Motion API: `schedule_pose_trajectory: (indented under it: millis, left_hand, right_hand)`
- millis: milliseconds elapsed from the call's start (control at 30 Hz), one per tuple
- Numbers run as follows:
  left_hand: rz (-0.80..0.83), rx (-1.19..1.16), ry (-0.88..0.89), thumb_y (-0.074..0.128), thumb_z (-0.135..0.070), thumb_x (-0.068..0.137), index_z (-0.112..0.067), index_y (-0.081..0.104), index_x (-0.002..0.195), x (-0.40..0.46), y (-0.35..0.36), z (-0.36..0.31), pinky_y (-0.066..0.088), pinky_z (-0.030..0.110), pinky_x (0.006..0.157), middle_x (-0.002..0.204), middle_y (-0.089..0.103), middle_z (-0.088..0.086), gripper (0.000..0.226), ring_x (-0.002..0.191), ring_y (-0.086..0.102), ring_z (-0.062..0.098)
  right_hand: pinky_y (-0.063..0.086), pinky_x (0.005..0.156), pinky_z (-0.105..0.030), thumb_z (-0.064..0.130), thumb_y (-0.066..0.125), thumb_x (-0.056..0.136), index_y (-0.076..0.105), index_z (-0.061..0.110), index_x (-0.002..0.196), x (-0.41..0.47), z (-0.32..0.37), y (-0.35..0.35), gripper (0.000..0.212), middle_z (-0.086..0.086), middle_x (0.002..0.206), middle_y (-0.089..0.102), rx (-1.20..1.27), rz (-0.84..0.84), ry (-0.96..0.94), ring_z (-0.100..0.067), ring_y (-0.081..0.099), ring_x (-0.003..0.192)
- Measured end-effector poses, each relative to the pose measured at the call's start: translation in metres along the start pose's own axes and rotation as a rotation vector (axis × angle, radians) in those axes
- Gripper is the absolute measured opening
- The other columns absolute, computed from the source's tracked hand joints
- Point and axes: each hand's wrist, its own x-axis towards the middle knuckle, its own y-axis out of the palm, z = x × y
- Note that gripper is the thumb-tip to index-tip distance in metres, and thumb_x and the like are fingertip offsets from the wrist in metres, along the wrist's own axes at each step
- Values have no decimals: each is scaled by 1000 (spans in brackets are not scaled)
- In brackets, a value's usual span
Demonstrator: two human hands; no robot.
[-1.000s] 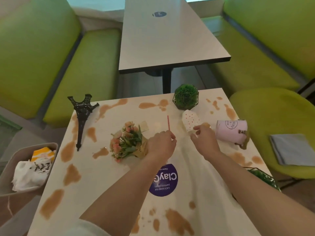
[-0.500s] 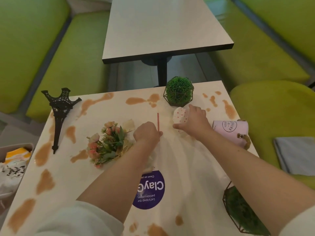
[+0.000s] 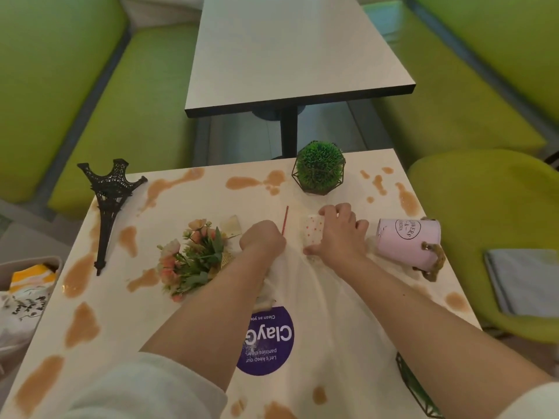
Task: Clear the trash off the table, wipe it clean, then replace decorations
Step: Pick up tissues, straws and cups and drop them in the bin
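A person's right hand (image 3: 340,234) curls round a white cup w/ red dots (image 3: 314,230) lying on the stained table (image 3: 109,300), just in front of the green ball plant (image 3: 319,167); left hand (image 3: 262,241) is fisted on a red straw (image 3: 285,220) front-left of the plant. Flowers (image 3: 193,258) lie further left, toppled black tower model (image 3: 109,204) far left, tipped pink pot (image 3: 408,241) front-right, bin w/ trash (image 3: 24,294) off the table's left edge
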Motion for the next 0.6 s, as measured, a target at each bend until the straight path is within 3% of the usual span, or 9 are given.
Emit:
schedule_pose_trajectory:
  millis: [133, 233, 367, 500, 600]
  left_hand:
    - [-17, -136, 105, 55, -23, 93, -12, 61, 78, -13, -4, 0, 47, 30, 65, 84, 63, 5, 20, 83, 64, 25]
    - [-110, -393, 135, 57, -25, 96, -18, 61, 108, -29, -15, 3, 50, 31, 66, 98, 66, 1, 15, 87, 64, 22]
    - [-153, -585, 224, 57, -23, 98, -23, 52, 134, -52, -30, 18, 42, 24, 61, 107, 68, 2, 36, 93, 63, 18]
    - [-198, -757, 271, 54, -19, 99, -26, 59, 126, -75, -45, 44, 48, 26, 67, 104, 68, 1, 29, 88, 62, 16]
    - [-242, -871, 260, 55, -22, 99, -28, 59, 121, -93, -60, 73, 49, 25, 63, 97, 66, -4, 24, 82, 61, 14]
  right_hand:
    - [25, 101, -39, 55, 77, 71, 36, 28, 132, -22, 5, 1, 79, -4, 126, 47, -75, -3, 20, -24, 45, 118]
    - [22, 106, -40, 39, 70, 85, 32, 24, 141, -34, 10, -2, 70, -8, 132, 46, -18, 36, 70, -26, 42, 125]
    - [16, 113, -42, 18, 55, 94, 40, 21, 141, -43, 25, -17, 50, -11, 136, 43, 151, 63, 198, -27, 40, 128]
    - [36, 107, -45, 28, 58, 96, 50, 20, 137, -50, 49, -38, 43, -13, 133, 39, 364, 58, 279, -35, 42, 120]
    - [35, 104, -43, 34, 60, 95, 54, 20, 132, -57, 79, -52, 41, -11, 130, 43, 517, -17, 261, -34, 49, 111]
